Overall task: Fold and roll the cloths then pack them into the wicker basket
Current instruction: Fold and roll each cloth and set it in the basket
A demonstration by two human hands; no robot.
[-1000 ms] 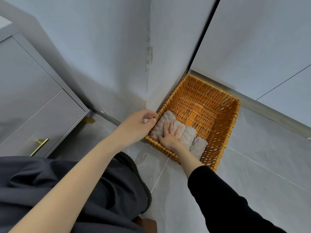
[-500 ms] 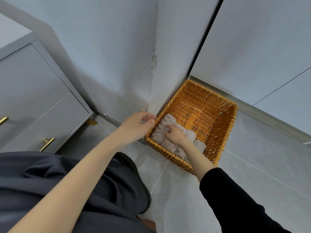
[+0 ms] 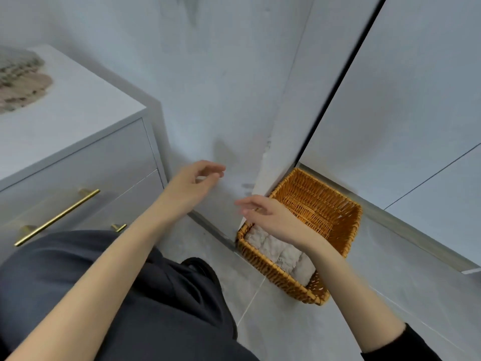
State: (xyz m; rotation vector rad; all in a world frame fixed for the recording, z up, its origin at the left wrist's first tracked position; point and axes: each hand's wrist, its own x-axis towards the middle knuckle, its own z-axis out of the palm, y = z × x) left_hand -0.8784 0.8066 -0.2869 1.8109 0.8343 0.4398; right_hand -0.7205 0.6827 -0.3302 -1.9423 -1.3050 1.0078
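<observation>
Whereas half a second ago the right hand [image 3: 270,217] lay on the rolled cloths [image 3: 281,252] inside the wicker basket [image 3: 276,276] and the left hand [image 3: 192,183] was at the basket's left corner, both hands are now lifted out and away from it. The view has risen too. It now takes in the top of the drawer unit [image 3: 78,157] well to the left of the basket, where a blurred heap of grey and beige cloth [image 3: 18,79] lies.

The right hand hangs in the air above the basket's left corner. Its fingers [image 3: 247,204] are relaxed and stretched leftward, smeared by motion, and they hold nothing and touch nothing. The left hand is higher and further left of the basket, in front of the wall [image 3: 221,87]. Its fingers [image 3: 213,169] are loosely bent with the thumb close beneath them, and they too are empty.

The pale rolled cloths lie side by side along the basket's near wall. The basket stands on the floor [image 3: 390,282] in the corner.
</observation>
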